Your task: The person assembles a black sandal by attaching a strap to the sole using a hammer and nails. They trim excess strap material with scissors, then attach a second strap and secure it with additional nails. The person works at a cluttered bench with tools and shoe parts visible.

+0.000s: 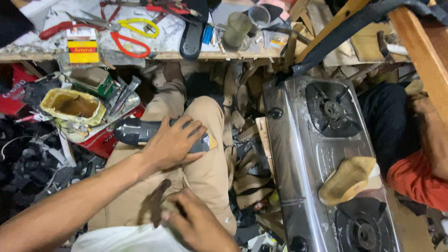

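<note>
Shoe upper [154,133]: lies across your thigh, under your left hand [173,143].
Right hand [198,224]: at 6 o'clock from the left hand, low on your lap.
Glue tub [72,106]: at 9 o'clock from the shoe upper.
Stove [322,163]: at 3 o'clock, beside your knee.
Shoe last [347,179]: on the stove, between its two burners.
Surface [140,55]: at 12 o'clock, carrying scissors [133,35], a sole [193,35] and a cup [237,30].

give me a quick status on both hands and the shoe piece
Left hand pressed flat on dark shoe piece across the knee. Right hand curled near the lap, contents unclear. Nothing blocking.
</note>
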